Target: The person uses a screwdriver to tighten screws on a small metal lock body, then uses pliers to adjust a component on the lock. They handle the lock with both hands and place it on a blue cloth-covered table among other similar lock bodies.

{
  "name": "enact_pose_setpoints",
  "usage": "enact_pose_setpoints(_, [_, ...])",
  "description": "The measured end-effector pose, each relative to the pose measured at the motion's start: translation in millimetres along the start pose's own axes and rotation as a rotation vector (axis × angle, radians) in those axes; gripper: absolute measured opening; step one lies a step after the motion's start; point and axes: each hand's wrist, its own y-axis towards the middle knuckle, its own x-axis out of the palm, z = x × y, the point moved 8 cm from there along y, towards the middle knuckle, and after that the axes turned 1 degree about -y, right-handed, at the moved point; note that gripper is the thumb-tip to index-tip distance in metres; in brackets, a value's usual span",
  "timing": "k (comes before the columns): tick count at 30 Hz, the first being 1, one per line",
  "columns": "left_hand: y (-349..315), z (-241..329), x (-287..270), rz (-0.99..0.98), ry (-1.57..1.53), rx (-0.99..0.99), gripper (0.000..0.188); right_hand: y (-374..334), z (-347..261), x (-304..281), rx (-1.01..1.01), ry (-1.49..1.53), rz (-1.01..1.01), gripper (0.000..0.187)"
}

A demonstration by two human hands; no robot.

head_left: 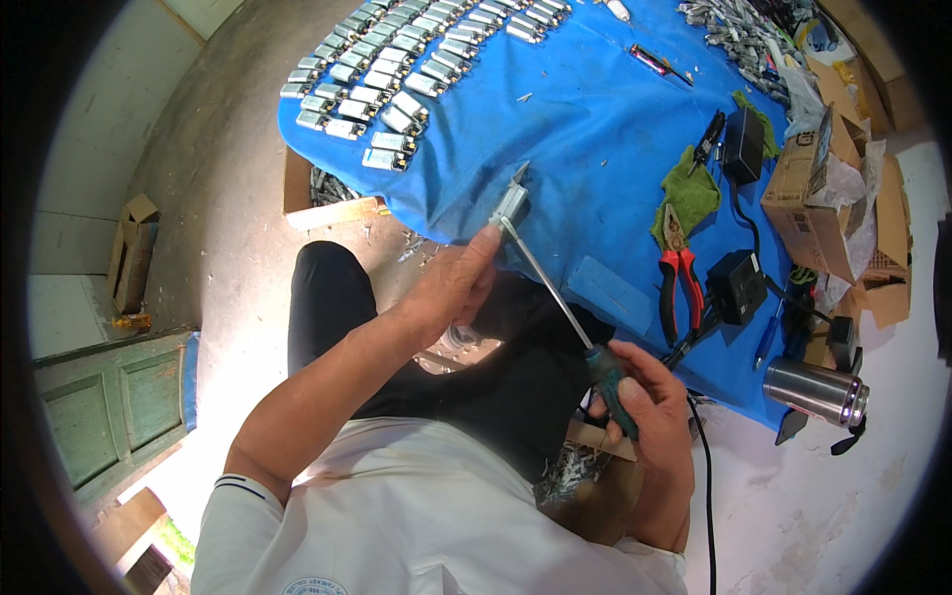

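My left hand (454, 288) is closed on a small silver rectangular metal part (512, 202), held at the near edge of the blue-covered table. A thin pointed end sticks out of the part's far side. In my right hand (654, 407) is a screwdriver (607, 381), gripped by its dark green handle. Its long shaft slants up and to the left, and the tip meets the near end of the metal part. Whether the tip sits in a screw is too small to tell. Similar silver metal parts (389, 142) lie in rows on the cloth at the far left.
On the blue cloth (555, 129) at the right lie red-handled pliers (681, 288), a green rag (686, 194), black adapters (739, 283) with cables and a steel flask (815, 391). Cardboard boxes (808, 188) stand beyond. Loose metal pieces (739, 40) are heaped at the far right.
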Motion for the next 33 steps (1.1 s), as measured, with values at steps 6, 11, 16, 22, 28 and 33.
enact_pose_setpoints(6, [-1,1,1,0.009,-0.003,0.008,0.059,4,13,10,0.076,0.192,-0.067,0.04])
enact_pose_setpoints(11, [0,-2,1,0.018,-0.031,0.0,0.059,4,27,14,0.043,0.137,-0.006,0.039])
enact_pose_setpoints(16, [-2,0,4,0.043,-0.028,0.008,0.059,-3,11,20,-0.28,-0.317,0.105,0.038])
enact_pose_setpoints(22, [-1,-2,2,0.037,-0.053,-0.015,0.058,0,12,18,-0.2,-0.236,0.077,0.039])
enact_pose_setpoints(28, [-1,0,-1,0.032,-0.04,-0.004,0.058,12,24,13,0.059,0.279,-0.042,0.038])
enact_pose_setpoints(33, [1,-1,-1,0.052,-0.047,0.005,0.058,20,23,6,-0.068,0.092,-0.025,0.037])
